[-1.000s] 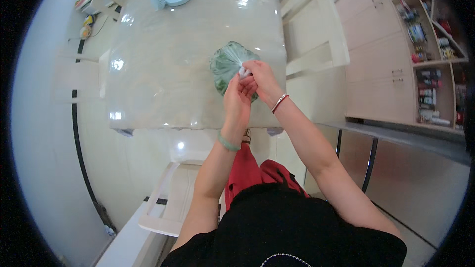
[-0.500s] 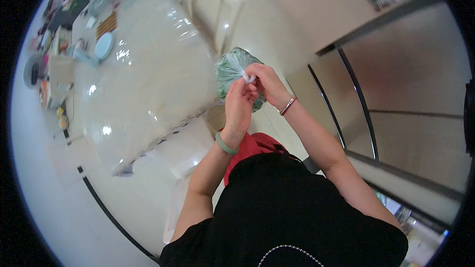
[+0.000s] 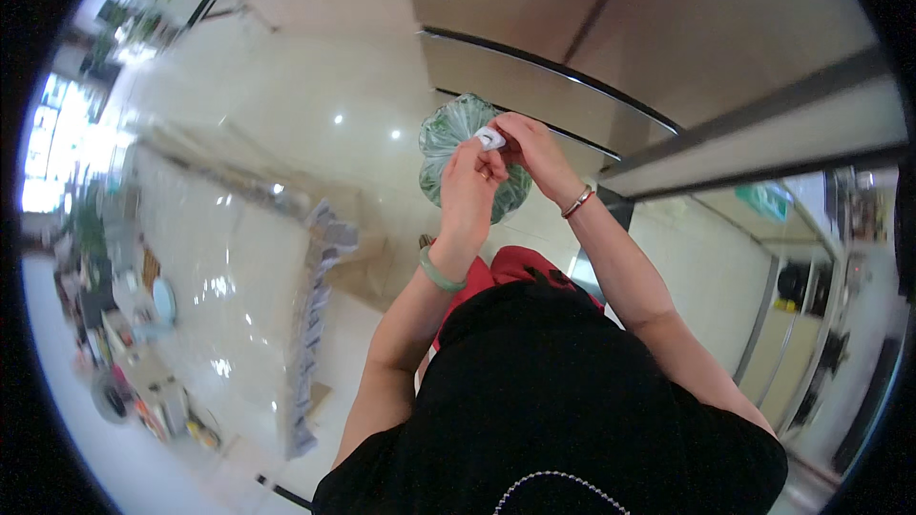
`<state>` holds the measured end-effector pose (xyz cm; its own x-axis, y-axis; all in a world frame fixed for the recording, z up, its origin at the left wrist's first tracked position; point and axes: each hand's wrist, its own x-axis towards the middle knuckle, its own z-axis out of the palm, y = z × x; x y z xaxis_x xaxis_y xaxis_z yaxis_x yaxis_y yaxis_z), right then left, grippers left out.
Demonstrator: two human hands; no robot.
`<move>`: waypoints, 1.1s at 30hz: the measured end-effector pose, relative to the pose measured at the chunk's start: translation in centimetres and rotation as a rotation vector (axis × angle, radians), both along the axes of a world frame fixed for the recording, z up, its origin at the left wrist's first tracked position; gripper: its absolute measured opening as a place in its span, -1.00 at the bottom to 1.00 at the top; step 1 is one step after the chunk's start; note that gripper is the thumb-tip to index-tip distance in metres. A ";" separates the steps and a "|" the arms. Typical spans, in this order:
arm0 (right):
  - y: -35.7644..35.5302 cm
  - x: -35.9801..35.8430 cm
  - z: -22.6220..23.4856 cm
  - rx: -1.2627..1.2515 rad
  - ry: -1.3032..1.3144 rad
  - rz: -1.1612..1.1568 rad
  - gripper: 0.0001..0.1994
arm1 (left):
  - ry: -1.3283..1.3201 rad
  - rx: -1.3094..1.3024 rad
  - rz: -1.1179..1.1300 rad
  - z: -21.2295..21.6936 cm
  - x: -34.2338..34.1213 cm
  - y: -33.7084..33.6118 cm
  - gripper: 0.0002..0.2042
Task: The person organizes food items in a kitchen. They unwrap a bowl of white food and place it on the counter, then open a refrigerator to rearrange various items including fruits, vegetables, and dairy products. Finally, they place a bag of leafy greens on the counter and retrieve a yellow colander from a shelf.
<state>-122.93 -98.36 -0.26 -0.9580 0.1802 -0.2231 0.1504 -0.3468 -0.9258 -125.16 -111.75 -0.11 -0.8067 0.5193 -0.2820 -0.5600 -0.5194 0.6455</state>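
Observation:
A clear plastic bag of green leafy vegetables (image 3: 448, 143) hangs in front of me, its neck gathered and twisted at the top. Fingers of my left hand (image 3: 469, 181) are closed on the gathered neck from the left. From the right, my right hand (image 3: 530, 150) pinches the same white knotted end (image 3: 489, 138). Below the hands, the bag's leafy bulk bulges out on both sides. The left wrist wears a pale green bangle (image 3: 441, 272), the right wrist a thin bracelet (image 3: 577, 202).
Left of me stands a table under a clear cover (image 3: 239, 305), with a light-blue round lid (image 3: 164, 301) among clutter at its far side. Ahead is a large metallic-brown fridge (image 3: 534, 0) with dark handle strips. To the right, a doorway opens onto shelves (image 3: 806, 291).
My body has turned right, so the table has swung left and the fridge is now ahead. The bag has stayed between both hands, its white end showing more plainly.

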 end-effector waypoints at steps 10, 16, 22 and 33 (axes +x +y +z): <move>11.8 17.2 0.2 0.857 0.134 -0.492 -0.63 | 0.053 -0.067 -0.597 1.5 10.3 15.1 -0.83; 14.0 24.7 1.1 0.732 -0.085 -0.982 -0.83 | 0.103 -0.050 -1.051 4.1 15.3 21.7 -0.83; 20.3 32.9 0.8 0.926 -0.276 -1.444 -0.85 | 0.126 0.018 -1.342 3.6 21.8 31.4 -0.75; 31.2 44.3 1.1 0.559 -0.145 -1.846 -0.79 | 0.158 0.024 -1.617 1.9 30.7 49.0 -0.75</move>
